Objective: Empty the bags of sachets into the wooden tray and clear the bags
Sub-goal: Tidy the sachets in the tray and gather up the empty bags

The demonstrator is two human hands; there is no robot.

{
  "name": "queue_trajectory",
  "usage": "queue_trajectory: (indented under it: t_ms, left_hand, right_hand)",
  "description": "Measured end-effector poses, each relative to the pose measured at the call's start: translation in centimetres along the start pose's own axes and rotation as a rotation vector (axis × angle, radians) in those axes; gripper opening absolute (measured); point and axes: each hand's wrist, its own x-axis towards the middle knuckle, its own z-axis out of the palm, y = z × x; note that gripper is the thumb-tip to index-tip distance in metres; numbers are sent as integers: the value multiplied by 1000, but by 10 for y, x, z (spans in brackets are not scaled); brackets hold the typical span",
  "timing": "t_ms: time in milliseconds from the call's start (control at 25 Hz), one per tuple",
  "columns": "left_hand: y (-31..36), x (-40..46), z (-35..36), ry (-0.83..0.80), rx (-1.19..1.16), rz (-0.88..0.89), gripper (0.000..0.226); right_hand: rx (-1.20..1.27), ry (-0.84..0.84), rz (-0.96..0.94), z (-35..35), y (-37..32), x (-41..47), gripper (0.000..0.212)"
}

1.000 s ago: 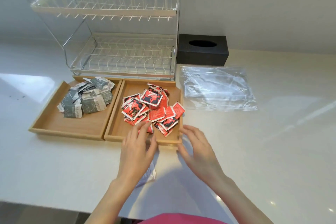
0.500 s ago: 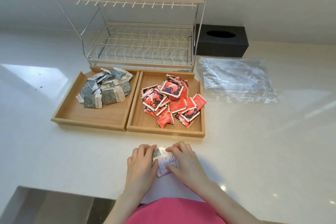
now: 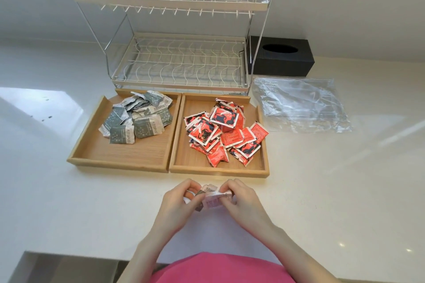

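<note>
Both hands pinch one small bag at the near table edge.

Left hand and right hand have their fingers curled onto a small bag of sachets, held between them just above the white table; contents blurred, grey and pinkish print visible. Beyond the hands, two wooden trays side by side, touching: left tray holds a heap of grey sachets, right tray a heap of red sachets, one corner overhanging the right rim. Flat clear bags lie right of the trays. Behind: wire dish rack, black tissue box.
</note>
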Motion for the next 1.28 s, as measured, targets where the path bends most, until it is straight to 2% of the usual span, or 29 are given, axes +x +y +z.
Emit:
queue_trajectory:
  t_ms: [160,240,400,560,680,1040,1280]
  left_hand:
    - [-4,17,-45,132,-277,-38,18]
    - [-8,27,-69,190,-301,-51,18]
    - [-11,49,-113,281,-221,-50,15]
    - [-20,71,-143,374,49,-83,17]
    - [-32,85,-150,346,221,-123,27]
    - [-43,92,-145,225,281,-117,42]
    - [-33,85,-148,240,366,21,41]
  right_hand:
    - [143,76,39,-6,-31,27,6]
    - [171,99,48,-4,-48,45,8]
    - [193,116,53,10,-81,82,19]
    - [130,49,34,27,-107,115,25]
    - [59,-31,33,39,-119,132,30]
    - [-172,-87,-51,56,-122,136,50]
    - [-213,-39,-116,44,-122,129,50]
